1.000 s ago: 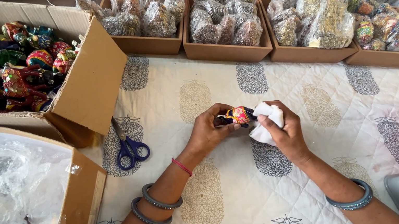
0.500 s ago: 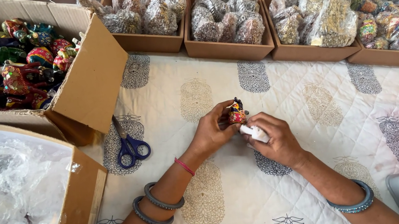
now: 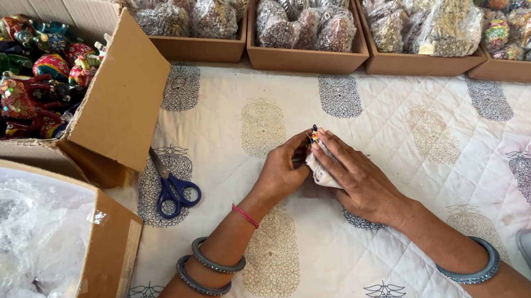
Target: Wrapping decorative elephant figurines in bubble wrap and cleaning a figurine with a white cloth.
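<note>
At the centre of the quilted cloth (image 3: 419,147), right of the blue-handled scissors (image 3: 173,187), your two hands meet around one small painted figurine (image 3: 314,136) partly swathed in white wrapping (image 3: 320,174). Your left hand (image 3: 281,173) is curled shut on the figurine's near side, fingers pinching it from the left. Your right hand (image 3: 358,181) lies over the wrapping with fingers extended and pressed flat, closed against the bundle rather than gripping around it. Only a coloured tip of the figurine shows above the fingers; the rest is hidden.

Handling judgement: treat the figurine as light, rigid and probably brittle at its thin painted projections. Support the body, not the protruding tip. The wrapping looks soft and thin, so it will likely slip and unfold unless you keep pressure on its loose edge.

Left of the scissors stands an open cardboard box (image 3: 113,115) of similar bright figurines; beyond the hands, a row of trays (image 3: 308,58) holds wrapped bundles.
</note>
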